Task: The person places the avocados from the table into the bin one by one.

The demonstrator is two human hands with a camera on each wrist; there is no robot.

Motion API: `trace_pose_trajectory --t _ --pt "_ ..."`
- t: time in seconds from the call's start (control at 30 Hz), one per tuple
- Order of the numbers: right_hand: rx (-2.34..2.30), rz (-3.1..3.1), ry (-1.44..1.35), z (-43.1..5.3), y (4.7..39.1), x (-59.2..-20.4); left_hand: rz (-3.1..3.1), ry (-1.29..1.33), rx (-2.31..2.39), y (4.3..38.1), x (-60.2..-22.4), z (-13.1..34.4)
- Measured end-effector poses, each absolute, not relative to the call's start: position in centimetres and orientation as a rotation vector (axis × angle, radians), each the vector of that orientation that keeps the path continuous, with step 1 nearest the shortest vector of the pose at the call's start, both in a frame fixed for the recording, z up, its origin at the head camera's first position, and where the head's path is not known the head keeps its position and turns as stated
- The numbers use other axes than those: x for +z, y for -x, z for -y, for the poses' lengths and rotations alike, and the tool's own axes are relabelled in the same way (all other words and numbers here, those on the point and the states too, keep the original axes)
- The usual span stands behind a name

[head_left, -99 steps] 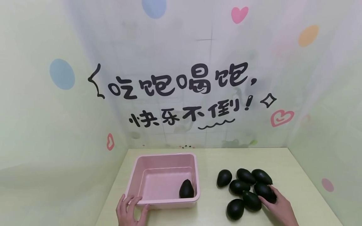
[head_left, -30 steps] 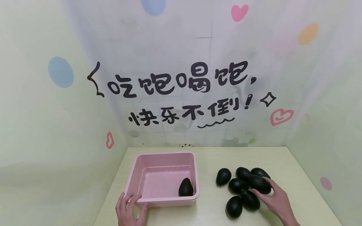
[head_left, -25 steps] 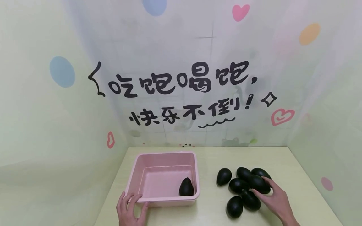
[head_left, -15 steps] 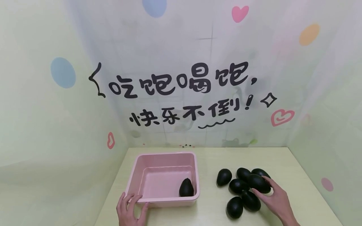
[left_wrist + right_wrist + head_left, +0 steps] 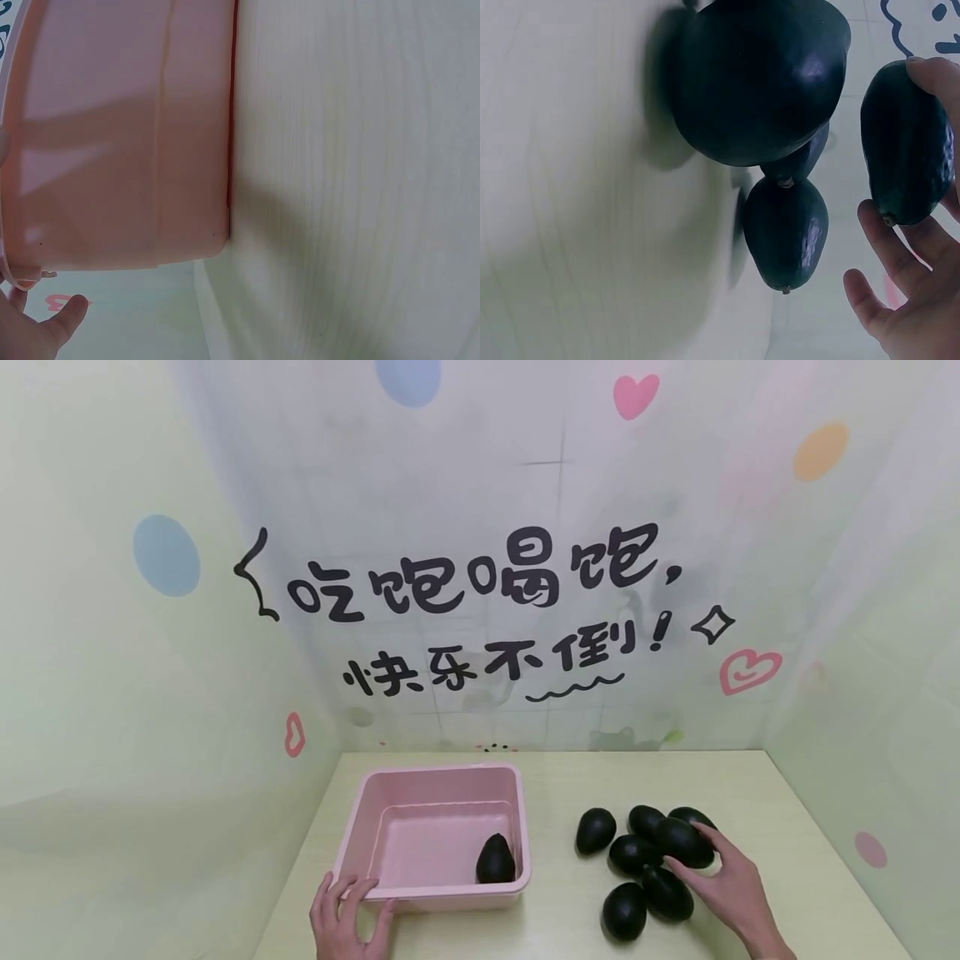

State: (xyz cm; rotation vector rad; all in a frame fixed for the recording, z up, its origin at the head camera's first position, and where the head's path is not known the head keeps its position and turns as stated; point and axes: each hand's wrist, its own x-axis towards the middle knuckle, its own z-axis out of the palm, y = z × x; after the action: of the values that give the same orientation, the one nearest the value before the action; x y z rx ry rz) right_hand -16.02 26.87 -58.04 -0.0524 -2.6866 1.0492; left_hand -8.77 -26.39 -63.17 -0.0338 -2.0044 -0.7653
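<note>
Between the thumb and fingers of my right hand [image 5: 731, 889] is a dark, smooth avocado [image 5: 682, 842]. The right wrist view shows this held avocado [image 5: 905, 146] raised off the table, with a stem end at its lower tip. Around it in the head view lie several more dark avocados, among them one at the front [image 5: 624, 912] and one at the left [image 5: 596, 831]. My left hand [image 5: 347, 918] grips the near left corner of a pink tub [image 5: 431, 894], fingers over the rim and thumb on the outside. One avocado [image 5: 496, 860] sits in the tub's near right corner.
The pale wooden table [image 5: 555, 793] carries the tub on the left and the avocado group on the right. A printed backdrop [image 5: 480, 485] with dark lettering rises behind the table, with side panels to the left and right.
Over the last three seconds my right hand has lifted its avocado off the table and shifted it slightly left, over the others. My left hand stays on the tub.
</note>
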Motion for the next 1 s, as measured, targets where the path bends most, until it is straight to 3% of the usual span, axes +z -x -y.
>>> trace_pose_trajectory --t 1.0 --pt "1.034 2.696 -0.013 -25.8 16.7 -56.6 1.99 0.021 -0.782 8.7 -63.1 26.2"
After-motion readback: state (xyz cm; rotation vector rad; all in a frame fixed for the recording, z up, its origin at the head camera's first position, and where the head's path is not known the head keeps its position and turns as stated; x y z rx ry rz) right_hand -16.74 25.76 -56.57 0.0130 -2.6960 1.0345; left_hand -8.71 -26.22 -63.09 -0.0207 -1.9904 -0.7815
